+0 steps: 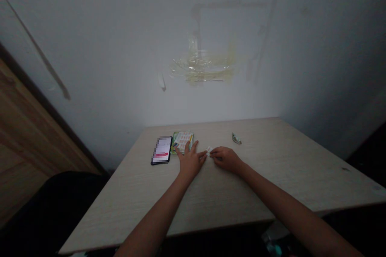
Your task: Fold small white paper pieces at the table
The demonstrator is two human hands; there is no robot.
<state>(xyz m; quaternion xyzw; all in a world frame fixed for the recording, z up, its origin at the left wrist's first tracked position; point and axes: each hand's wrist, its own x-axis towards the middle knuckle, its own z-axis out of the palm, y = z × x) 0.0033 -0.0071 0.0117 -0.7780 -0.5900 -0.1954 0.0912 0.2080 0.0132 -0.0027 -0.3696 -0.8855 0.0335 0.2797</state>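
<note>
Between my two hands is a small white piece (pixel 208 150) that looks like folded paper; its exact kind is too small to make out. My left hand (pixel 190 164) pinches its left side with thumb and forefinger, while the other fingers spread over the near edge of a printed green and white booklet or packet (pixel 183 137). From the right, my right hand (pixel 226 158) is closed, its fingertips pinching the other side of the white piece. Left of the booklet lies a phone (pixel 163 150) with its screen lit.
A small crumpled wrapper-like scrap (pixel 236 139) lies on the pale wooden table (pixel 286 156), beyond my right hand. The table's far edge meets a white wall (pixel 126 48) with old tape (pixel 208 68) on it. Dark shapes and a wooden panel (pixel 30 128) stand at the left.
</note>
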